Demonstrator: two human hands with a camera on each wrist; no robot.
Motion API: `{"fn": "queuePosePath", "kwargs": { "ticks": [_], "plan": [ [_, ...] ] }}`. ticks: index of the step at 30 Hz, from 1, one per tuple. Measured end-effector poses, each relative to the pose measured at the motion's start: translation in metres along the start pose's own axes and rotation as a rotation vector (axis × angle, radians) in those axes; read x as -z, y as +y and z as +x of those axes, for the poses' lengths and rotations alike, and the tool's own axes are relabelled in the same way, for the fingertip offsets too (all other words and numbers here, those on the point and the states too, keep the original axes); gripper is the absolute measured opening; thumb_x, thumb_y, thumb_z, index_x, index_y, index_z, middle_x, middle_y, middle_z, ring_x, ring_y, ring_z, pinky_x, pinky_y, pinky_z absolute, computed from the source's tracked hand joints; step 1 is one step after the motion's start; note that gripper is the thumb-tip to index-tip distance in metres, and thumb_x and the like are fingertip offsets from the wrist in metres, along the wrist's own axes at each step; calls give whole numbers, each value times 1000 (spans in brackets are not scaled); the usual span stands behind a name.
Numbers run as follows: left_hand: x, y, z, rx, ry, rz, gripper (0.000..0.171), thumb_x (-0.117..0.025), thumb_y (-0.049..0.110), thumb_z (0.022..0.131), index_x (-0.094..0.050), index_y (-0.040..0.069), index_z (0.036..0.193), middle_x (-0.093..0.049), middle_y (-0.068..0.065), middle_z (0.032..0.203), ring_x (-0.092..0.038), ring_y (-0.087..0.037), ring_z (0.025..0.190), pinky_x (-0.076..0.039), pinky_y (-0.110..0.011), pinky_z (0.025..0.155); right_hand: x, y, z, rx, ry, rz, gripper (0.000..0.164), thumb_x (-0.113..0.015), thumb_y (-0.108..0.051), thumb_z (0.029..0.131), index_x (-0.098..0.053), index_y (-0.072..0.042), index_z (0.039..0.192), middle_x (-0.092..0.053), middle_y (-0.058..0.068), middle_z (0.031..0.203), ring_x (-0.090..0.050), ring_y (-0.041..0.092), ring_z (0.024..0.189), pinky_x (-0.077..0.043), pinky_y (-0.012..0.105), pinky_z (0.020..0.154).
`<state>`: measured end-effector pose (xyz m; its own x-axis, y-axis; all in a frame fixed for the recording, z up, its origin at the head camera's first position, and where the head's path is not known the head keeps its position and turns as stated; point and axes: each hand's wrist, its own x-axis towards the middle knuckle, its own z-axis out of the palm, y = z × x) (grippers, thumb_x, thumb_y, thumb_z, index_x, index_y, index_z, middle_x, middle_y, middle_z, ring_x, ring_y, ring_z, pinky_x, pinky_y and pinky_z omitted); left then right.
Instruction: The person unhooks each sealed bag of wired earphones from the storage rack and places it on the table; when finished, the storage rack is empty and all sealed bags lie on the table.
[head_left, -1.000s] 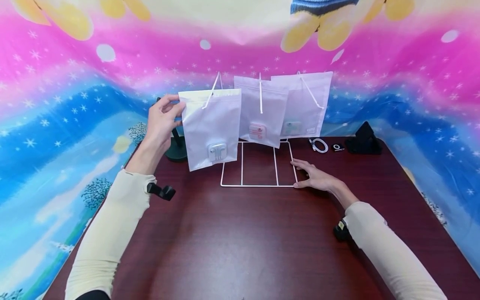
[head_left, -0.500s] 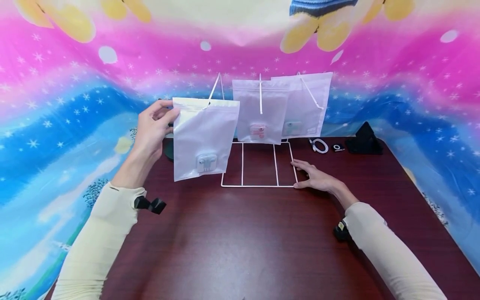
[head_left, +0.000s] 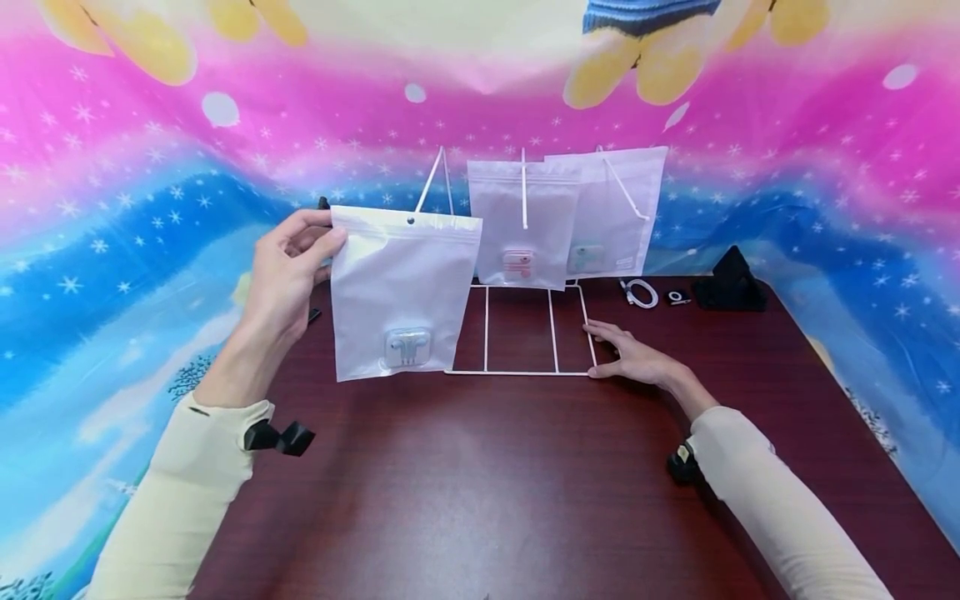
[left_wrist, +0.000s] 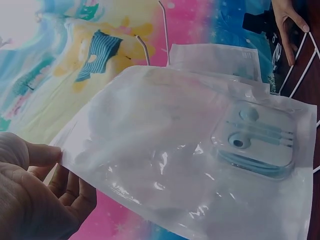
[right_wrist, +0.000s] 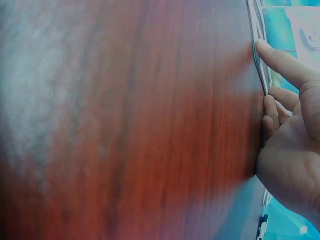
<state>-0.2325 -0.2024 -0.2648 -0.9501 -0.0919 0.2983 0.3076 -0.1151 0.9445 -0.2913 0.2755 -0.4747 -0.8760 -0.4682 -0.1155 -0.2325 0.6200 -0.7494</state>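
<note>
My left hand (head_left: 281,279) pinches the upper left edge of a white zip bag (head_left: 401,283) between thumb and fingers. Inside the bag's lower part shows a clear case of white earphones (head_left: 407,347). The bag's punched hole sits in front of the left hook (head_left: 429,181) of a white wire rack (head_left: 519,373) and looks apart from it. Two similar bags hang on the other hooks: a middle one (head_left: 521,204) with a pink-looking case and a right one (head_left: 618,204) with a greenish case. My right hand (head_left: 636,354) rests with extended thumb and fingers against the rack base's right side.
Behind the rack's right side lie a coiled white cable (head_left: 640,293), a small round-dialled device (head_left: 677,297) and a black stand (head_left: 729,282). A small dark object (head_left: 314,315) shows beside the left hand. A printed cloth (head_left: 480,67) hangs round the brown table (head_left: 480,483).
My left hand has drawn the earphone bag left, down and toward me, away from the left hook. The middle bag has swung slightly and settled. My right hand has stayed on the rack base.
</note>
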Motion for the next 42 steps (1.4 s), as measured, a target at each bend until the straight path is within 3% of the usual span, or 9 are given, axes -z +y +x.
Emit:
{"fn": "queuePosePath", "kwargs": {
  "ticks": [7, 13, 18, 23, 32, 42],
  "plan": [
    [5, 0, -14, -8, -25, 15, 14, -75, 7, 96, -76, 9, 110, -74, -2, 96, -69, -14, 84, -59, -24, 71, -1, 1, -1, -3, 1, -10, 89, -78, -26, 94, -27, -6, 164, -20, 20, 168, -15, 45, 152, -19, 68, 118],
    [16, -12, -23, 59, -28, 51, 13, -74, 8, 96, -75, 12, 109, -74, 2, 95, -69, -11, 82, -59, -21, 71, -1, 0, -1, -14, 1, 0, 89, -78, -25, 94, -27, -6, 164, -20, 19, 168, -15, 44, 152, -20, 67, 118],
    [31, -34, -26, 140, -11, 138, 13, -74, 13, 98, -72, 14, 111, -73, 6, 97, -69, -9, 85, -58, -21, 71, -2, 1, -2, -22, 3, 5, 89, -78, -24, 94, -27, -7, 164, -21, 19, 168, -15, 45, 151, -21, 67, 118],
    [50, -58, -25, 216, 16, 282, 21, -70, 24, 101, -68, 16, 120, -68, 8, 107, -65, -9, 96, -56, -19, 75, -1, 0, -4, -34, -8, -2, 89, -78, -25, 94, -26, -8, 165, -21, 19, 168, -13, 45, 152, -20, 68, 118],
    [75, -86, -11, 267, 123, 387, 30, -65, 28, 104, -65, 11, 129, -66, 6, 110, -64, -12, 96, -56, -22, 76, 4, -2, -2, 9, -11, -23, 87, -78, -26, 95, -28, -5, 164, -15, 17, 171, -8, 45, 155, -17, 69, 118],
    [93, -131, -2, 378, 134, 506, 36, -59, 33, 107, -60, 11, 136, -64, 4, 111, -62, -11, 94, -55, -31, 82, -1, 1, -1, 8, -3, -29, 87, -77, -27, 95, -28, -6, 164, -16, 17, 171, -11, 45, 154, -18, 68, 118]
  ]
}}
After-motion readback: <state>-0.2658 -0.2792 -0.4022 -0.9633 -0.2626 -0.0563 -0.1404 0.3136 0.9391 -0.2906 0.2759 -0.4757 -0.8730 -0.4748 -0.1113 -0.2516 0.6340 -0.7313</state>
